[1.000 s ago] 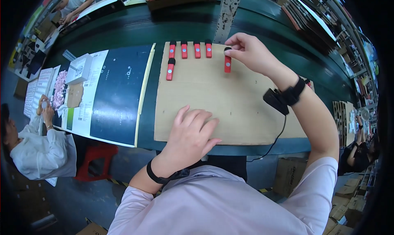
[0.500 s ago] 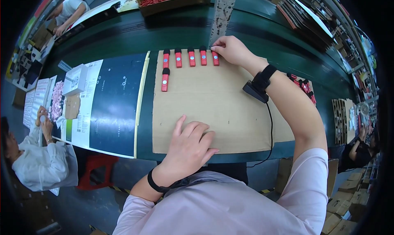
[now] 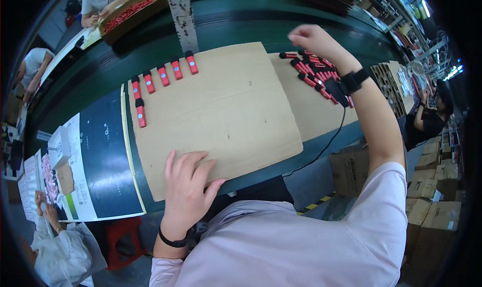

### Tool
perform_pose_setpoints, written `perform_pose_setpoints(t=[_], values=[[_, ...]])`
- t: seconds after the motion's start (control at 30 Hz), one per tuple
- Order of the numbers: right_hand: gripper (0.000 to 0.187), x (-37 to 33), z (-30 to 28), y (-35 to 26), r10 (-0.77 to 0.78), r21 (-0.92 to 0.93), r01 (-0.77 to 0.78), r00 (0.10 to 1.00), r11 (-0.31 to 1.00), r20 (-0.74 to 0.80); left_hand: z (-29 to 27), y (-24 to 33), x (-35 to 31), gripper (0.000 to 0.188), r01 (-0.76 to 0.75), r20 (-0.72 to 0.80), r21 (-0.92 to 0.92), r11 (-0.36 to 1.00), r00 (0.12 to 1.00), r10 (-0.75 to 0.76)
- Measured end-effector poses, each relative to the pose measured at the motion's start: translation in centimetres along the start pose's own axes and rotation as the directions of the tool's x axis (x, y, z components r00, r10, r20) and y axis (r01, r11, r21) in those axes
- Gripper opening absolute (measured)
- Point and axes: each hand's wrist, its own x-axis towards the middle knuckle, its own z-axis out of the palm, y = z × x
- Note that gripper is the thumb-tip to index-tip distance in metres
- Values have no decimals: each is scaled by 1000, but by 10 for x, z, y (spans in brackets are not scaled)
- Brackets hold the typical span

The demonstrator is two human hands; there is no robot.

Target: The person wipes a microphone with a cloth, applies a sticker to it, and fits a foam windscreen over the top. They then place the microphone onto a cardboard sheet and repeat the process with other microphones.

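My left hand (image 3: 190, 186) rests on the near left part of a brown cardboard sheet (image 3: 221, 104), fingers spread, holding nothing. My right hand (image 3: 314, 42) is raised beyond the far right side, its fingers curled loosely with nothing visible in them. Just below it, a heap of small red pieces with black tops (image 3: 321, 74), shaped like little microphones, lies on a second cardboard piece (image 3: 319, 119). Along the sheet's far edge stands a spaced row of the same red pieces (image 3: 163, 77), pale round dots facing up. One more red piece (image 3: 141, 115) lies below the leftmost.
A dark blue printed board (image 3: 103, 159) adjoins the sheet on the left. A speckled post (image 3: 182, 16) rises behind, near a box of red parts (image 3: 131, 13). A black cable (image 3: 329, 146) hangs from my right wrist. Co-workers sit left, far left and right; cartons (image 3: 429, 186) stand right.
My right hand has left the end piece of the far row and moved right, above the heap. The view has turned right, bringing the heap into fuller sight. My left hand stays spread on the cardboard.
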Motion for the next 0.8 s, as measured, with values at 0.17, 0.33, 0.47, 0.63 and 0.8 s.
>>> perform_pose_setpoints(t=[0.17,0.33,0.47,0.63,0.8], values=[[20,-58,15,86,274,-250,-251,959,935,65,-8,6,1,30,-16,-50,-100,995,999,12],[16,-89,50,89,279,-242,-275,960,930,-20,-10,12,2,29,-39,-60,-106,994,998,33],[16,-92,56,96,86,-300,-128,985,945,-148,-8,19,7,28,-48,-58,-106,993,997,42],[16,-102,45,71,229,29,-227,960,973,-162,-7,23,11,28,-65,-50,-122,990,997,59],[16,-145,37,-9,-8,241,50,985,969,-171,-9,22,14,30,-81,-102,-176,981,993,64]])
